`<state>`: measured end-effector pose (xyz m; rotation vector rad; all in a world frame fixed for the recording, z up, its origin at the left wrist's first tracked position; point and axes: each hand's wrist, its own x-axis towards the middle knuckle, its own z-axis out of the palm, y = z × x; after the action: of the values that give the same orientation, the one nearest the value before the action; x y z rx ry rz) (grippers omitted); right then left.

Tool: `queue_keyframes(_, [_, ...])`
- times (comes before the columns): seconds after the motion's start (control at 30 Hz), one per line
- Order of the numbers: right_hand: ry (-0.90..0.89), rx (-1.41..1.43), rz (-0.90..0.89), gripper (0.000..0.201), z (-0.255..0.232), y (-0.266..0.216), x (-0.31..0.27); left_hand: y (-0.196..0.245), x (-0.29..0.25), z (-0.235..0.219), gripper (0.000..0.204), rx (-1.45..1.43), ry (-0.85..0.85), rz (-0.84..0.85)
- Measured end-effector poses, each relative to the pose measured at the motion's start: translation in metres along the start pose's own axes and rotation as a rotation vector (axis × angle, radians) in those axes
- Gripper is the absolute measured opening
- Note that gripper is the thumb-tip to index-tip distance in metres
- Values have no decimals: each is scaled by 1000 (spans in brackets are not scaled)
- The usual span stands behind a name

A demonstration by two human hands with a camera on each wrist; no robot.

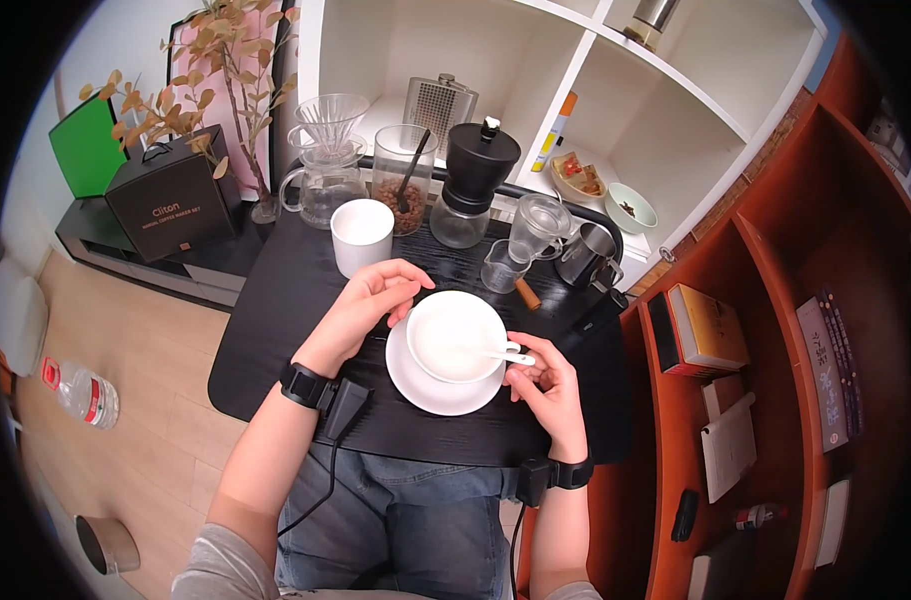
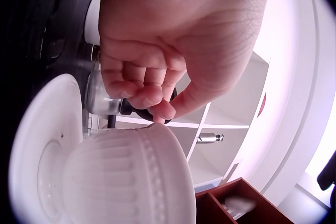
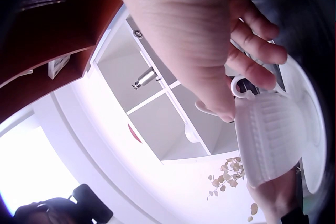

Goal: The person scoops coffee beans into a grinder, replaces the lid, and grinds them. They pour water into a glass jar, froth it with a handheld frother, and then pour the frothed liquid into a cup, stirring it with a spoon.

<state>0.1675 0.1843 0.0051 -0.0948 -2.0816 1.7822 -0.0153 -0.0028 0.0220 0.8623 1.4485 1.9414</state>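
A white cup (image 1: 445,325) with ribbed sides stands on a white saucer (image 1: 425,392) near the front of the black table. A white spoon (image 1: 495,354) rests in it, its handle over the rim on the right. My right hand (image 1: 547,385) is at the cup's handle, thumb and index finger around it beside the spoon. At the cup's upper left, my left hand (image 1: 360,310) holds nothing, its fingers loosely bent. In the left wrist view, its fingertips (image 2: 163,111) are close to the cup's rim; contact is unclear.
Behind the cup stand a white mug (image 1: 362,240), a glass dripper and server (image 1: 330,180), a glass of beans (image 1: 405,200), a black grinder (image 1: 475,175), small glass jugs (image 1: 503,268) and a metal pitcher (image 1: 585,255). A white shelf (image 1: 520,40) rises behind the table (image 1: 275,345).
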Motion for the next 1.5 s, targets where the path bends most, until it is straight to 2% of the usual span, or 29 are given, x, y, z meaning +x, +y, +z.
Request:
queue_keyframes(0.37, [20, 70, -3, 44, -1, -3, -3, 0, 0, 1, 15, 14, -2, -3])
queue_keyframes(0.87, [-76, 157, -27, 26, -4, -1, 0, -1, 1, 1, 14, 27, -32, -24])
queue_keyframes(1.23, [46, 264, -99, 13, 4, -1, 7, -1, 1, 0, 14, 52, -67, -46])
queue_keyframes(1.5, [109, 271, -120, 14, 2, 1, 8, -1, 1, 1, 12, 57, -53, -58])
